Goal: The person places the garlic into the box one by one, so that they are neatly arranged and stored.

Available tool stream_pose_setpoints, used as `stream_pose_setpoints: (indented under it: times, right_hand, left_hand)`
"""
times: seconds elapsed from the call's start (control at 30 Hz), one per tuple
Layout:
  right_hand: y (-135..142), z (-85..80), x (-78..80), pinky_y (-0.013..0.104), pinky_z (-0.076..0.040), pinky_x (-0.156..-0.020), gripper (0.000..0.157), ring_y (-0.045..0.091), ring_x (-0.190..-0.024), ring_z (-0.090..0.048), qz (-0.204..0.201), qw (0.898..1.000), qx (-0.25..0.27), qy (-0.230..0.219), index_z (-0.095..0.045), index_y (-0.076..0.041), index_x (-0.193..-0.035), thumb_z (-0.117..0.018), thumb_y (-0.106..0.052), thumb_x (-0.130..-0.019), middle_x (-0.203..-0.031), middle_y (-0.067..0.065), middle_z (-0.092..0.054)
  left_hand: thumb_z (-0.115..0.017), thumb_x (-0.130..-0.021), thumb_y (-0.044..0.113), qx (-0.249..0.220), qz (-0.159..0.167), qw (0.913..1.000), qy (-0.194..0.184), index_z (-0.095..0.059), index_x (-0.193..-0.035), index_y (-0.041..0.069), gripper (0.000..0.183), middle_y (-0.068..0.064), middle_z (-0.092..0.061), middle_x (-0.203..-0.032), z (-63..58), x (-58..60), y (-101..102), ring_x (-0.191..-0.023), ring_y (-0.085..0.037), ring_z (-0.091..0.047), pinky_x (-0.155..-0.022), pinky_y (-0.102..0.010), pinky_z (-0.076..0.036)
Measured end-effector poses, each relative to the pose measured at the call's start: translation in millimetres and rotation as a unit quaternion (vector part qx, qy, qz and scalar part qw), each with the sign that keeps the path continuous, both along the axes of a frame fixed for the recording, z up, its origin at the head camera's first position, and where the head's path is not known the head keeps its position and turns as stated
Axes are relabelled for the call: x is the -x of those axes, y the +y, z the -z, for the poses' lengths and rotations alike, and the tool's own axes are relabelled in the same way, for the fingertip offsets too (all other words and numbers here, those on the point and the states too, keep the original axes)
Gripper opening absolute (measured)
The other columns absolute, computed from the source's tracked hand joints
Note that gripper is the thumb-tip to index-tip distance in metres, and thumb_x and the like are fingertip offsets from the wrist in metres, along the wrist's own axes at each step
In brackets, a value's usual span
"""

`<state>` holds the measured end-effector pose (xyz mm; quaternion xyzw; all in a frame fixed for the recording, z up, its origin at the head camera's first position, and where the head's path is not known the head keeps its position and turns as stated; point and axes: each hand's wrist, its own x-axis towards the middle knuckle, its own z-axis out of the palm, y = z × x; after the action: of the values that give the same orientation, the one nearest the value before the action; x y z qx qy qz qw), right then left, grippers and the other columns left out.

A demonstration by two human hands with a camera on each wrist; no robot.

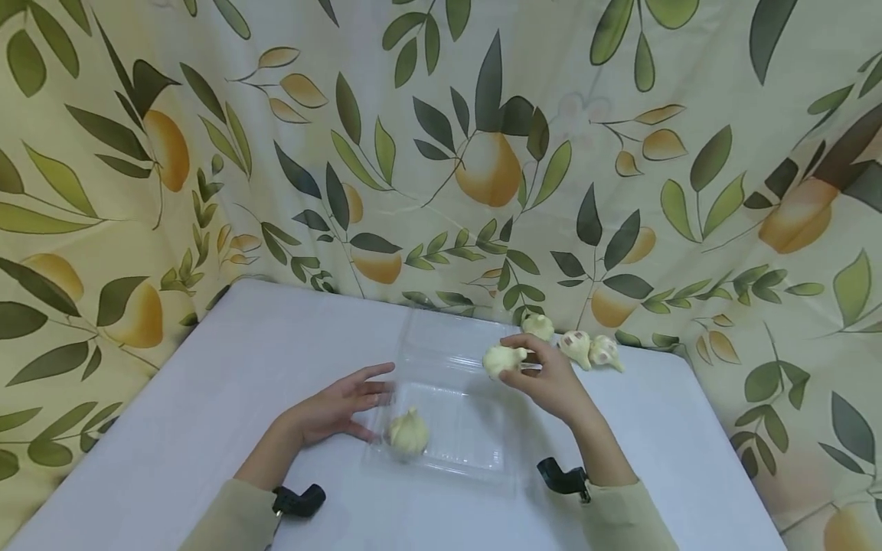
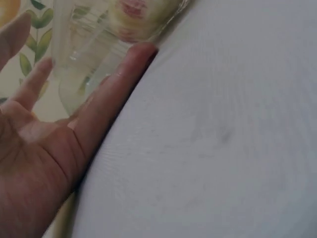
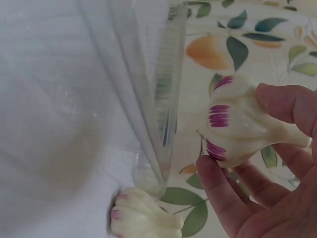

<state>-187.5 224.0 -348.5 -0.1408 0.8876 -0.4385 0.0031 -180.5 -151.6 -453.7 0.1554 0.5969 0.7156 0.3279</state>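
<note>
My right hand holds a garlic bulb between thumb and fingers, raised over the right side of a clear plastic box. In the right wrist view this garlic bulb is cream with purple streaks. A second garlic bulb sits in the front left corner of the box, whose lid lies open toward the back. At the box's left side is my left hand, its fingers spread and fairly straight. The left wrist view shows the left thumb close by the box wall; contact is hard to tell.
Three more garlic bulbs lie at the table's back edge: one behind the lid, two to the right. The white-covered table meets a leaf-and-fruit patterned curtain at the back. Black wrist devices show at both sleeves.
</note>
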Motion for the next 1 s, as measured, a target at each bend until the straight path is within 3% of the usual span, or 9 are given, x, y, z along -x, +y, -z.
stream_pose_setpoints:
  times: [0.3,0.4,0.57,1.0]
  right_hand:
    - [-23.5,-8.0,-4.0,0.038,-0.058,-0.090,0.046,0.025,-0.112,-0.063,-0.042,0.999,-0.012,0.007,-0.063,-0.015,-0.126,-0.078,-0.011,-0.084,-0.129,0.004,-0.062]
    - [-30.7,-11.3,-4.9,0.039,-0.058,-0.090,0.045,0.024,-0.111,-0.062,-0.058,0.998,-0.023,0.017,-0.064,-0.015,-0.126,-0.078,-0.011,-0.083,-0.128,0.003,-0.063]
    - [-40.7,-15.3,-5.2,0.041,-0.058,-0.089,0.045,0.024,-0.109,-0.062,-0.088,0.995,-0.032,0.027,-0.065,-0.015,-0.125,-0.078,-0.010,-0.083,-0.128,0.003,-0.064]
    - [-61.1,-12.0,1.9,0.038,-0.058,-0.087,0.044,0.024,-0.110,-0.063,-0.113,0.992,-0.061,0.020,-0.065,-0.018,-0.124,-0.079,-0.013,-0.082,-0.129,-0.001,-0.063]
  left_hand:
    - [-0.055,-0.103,0.015,-0.007,-0.012,0.9997,0.018,-0.022,-0.159,0.021,0.066,-0.020,-0.027,-0.160,-1.5,-1.6,2.0,-0.145,-0.039,-0.030,-0.088,-0.057,-0.056]
    - [-0.054,-0.103,0.014,-0.035,-0.014,0.9993,-0.001,-0.022,-0.159,0.021,0.065,-0.018,-0.025,-0.161,0.6,-1.0,2.8,-0.147,-0.039,-0.027,-0.091,-0.059,-0.054]
    - [-0.040,-0.106,0.009,-0.082,-0.010,0.9958,-0.040,-0.019,-0.160,0.021,0.059,-0.017,-0.019,-0.164,2.7,-4.1,1.4,-0.150,-0.040,-0.018,-0.094,-0.064,-0.049]
    - [-0.061,-0.097,0.011,0.023,-0.059,0.9979,-0.016,-0.026,-0.157,0.017,0.069,-0.022,-0.025,-0.160,-16.9,-12.1,22.6,-0.144,-0.042,-0.028,-0.090,-0.055,-0.055]
